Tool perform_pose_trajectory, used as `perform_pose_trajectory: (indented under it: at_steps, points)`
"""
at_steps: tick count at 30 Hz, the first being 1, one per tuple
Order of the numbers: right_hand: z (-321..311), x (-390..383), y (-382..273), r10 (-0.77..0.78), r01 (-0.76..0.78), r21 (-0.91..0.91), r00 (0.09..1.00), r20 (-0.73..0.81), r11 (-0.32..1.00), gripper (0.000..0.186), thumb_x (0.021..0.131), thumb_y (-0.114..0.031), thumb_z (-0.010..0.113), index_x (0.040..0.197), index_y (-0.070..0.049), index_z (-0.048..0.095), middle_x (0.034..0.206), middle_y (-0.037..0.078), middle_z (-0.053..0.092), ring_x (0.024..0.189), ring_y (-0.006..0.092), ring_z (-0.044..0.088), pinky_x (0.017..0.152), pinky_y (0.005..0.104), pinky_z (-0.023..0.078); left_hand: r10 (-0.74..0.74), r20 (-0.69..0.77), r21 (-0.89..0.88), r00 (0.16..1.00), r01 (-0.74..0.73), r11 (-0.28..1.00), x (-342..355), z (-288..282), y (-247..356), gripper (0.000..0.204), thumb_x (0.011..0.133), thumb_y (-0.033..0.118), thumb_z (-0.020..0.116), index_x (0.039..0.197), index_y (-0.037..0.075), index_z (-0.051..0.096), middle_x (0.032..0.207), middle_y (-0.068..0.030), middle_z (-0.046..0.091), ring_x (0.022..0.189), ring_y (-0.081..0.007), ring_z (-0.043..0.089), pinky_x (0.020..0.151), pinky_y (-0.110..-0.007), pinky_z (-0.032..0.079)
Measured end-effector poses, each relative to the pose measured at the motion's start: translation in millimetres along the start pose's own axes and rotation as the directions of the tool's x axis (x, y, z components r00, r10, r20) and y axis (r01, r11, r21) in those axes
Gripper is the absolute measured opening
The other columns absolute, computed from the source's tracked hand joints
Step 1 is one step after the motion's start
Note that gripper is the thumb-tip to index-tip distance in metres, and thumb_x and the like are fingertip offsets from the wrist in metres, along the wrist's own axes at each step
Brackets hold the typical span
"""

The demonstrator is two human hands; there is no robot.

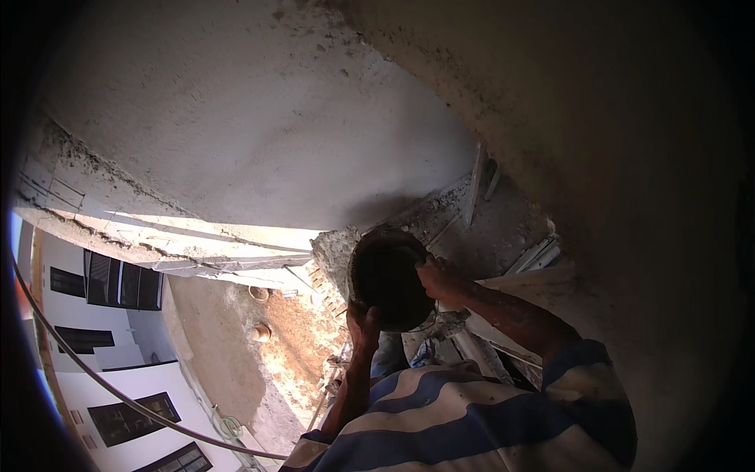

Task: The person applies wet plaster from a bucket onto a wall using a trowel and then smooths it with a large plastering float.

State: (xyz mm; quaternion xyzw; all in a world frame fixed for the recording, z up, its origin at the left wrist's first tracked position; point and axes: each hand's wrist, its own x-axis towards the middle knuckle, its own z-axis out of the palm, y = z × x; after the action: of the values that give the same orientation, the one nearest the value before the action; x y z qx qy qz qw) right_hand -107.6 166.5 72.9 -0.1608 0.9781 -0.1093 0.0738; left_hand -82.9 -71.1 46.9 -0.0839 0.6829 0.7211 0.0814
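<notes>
A dark round bucket [355, 266] is held up in front of my body, its open mouth toward me. The inside is in deep shadow, so its contents are hard to make out. My left hand [364, 326] grips the lower left of the rim, with the thumb on the near side. On the right side, my right hand [437, 278] closes over the rim, its fingers reaching in and partly lost in the dark. Both hands are closed, and the bucket hides some of their fingers.
A grey plastered wall [259, 118] rises ahead, and another shaded wall [629, 197] stands at the right. Boards [476, 185] and rubble lie beyond the bucket. Far below on the left are a sunlit dirt yard [295, 346], small pots [260, 332] and a white building [126, 330].
</notes>
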Motion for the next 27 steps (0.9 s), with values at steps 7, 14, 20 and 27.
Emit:
perform_pose_trajectory:
  at_steps: [7, 14, 20, 27]
  points:
    - [-14, -79, -59, -0.256, 0.290, -0.445, 0.957, 0.135, 0.847, 0.015, 0.071, -0.020, 0.065, 0.080, -0.008, 0.067, 0.080, 0.010, 0.059, 0.075, 0.0238, 0.062, 0.059, 0.0348, 0.052, -0.027, 0.079, 0.099, 0.997, 0.019, 0.995, -34, 29, -4, 0.035, 0.070, 0.007, 0.059, 0.102, -0.005, 0.055, 0.082, -0.0077, 0.059, 0.071, -0.0141, 0.053, 0.062, -0.029, 0.046]
    - [13, -78, -46, -0.094, 0.025, -0.488, 0.989, -0.118, 0.873, 0.009, 0.076, -0.018, 0.060, 0.082, -0.014, 0.065, 0.080, 0.006, 0.056, 0.068, 0.0189, 0.058, 0.058, 0.0352, 0.046, 0.084, 0.129, 0.370, 0.988, -0.126, 0.921, -40, 27, -29, 0.042, 0.072, 0.014, 0.060, 0.109, -0.005, 0.056, 0.088, -0.0107, 0.063, 0.080, -0.0133, 0.058, 0.067, -0.031, 0.049]
    - [-1, -67, -21, -0.213, -0.014, -0.505, 0.897, -0.387, 0.863, 0.008, 0.073, -0.018, 0.061, 0.077, -0.013, 0.065, 0.076, 0.008, 0.061, 0.073, 0.0200, 0.061, 0.063, 0.0348, 0.045, 0.092, 0.130, 0.131, 0.987, -0.109, 0.985, -68, 34, 14, 0.043, 0.071, 0.017, 0.061, 0.108, -0.005, 0.055, 0.082, -0.0074, 0.060, 0.076, -0.0129, 0.055, 0.065, -0.030, 0.048]
    - [-23, -62, -64, -0.442, 0.127, -0.585, 0.785, -0.435, 0.801, 0.008, 0.071, -0.020, 0.063, 0.065, -0.015, 0.066, 0.066, 0.002, 0.056, 0.071, 0.0189, 0.059, 0.062, 0.0342, 0.046, 0.213, 0.142, 0.014, 0.967, -0.217, 0.976, -61, 4, 36, 0.034, 0.074, 0.008, 0.056, 0.105, -0.004, 0.055, 0.081, -0.0033, 0.058, 0.071, -0.0103, 0.051, 0.060, -0.027, 0.044]
